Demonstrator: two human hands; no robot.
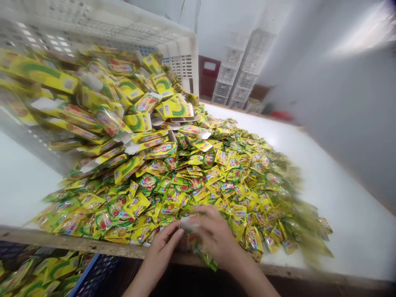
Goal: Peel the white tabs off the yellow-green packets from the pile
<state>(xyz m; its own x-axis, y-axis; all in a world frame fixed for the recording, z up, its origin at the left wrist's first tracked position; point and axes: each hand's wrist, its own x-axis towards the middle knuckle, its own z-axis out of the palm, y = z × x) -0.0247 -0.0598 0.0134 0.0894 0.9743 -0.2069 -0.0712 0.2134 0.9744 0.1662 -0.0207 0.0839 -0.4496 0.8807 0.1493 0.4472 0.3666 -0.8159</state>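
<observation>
My left hand [164,244] is closed, thumb and fingers pinching a small carton whose white flap [188,225] shows between my hands. Most of that carton is hidden. Facing it, my right hand [218,237] curls its fingers, smeared by motion, over the flap. Shiny yellow-green packets [206,255] stick out under the right palm past the table edge, seemingly held there. All around my hands spreads a heap of small yellow-green packets [213,175] with red fruit pictures. Beyond it lie many yellow cartons [136,121], some with white end flaps open.
A tipped white plastic crate [189,39] spills the cartons onto the white table [349,222]. Below the wooden front edge, a blue crate [85,274] holds more yellow cartons. Stacked white crates [227,70] stand by the far wall, near a dark red object [208,78].
</observation>
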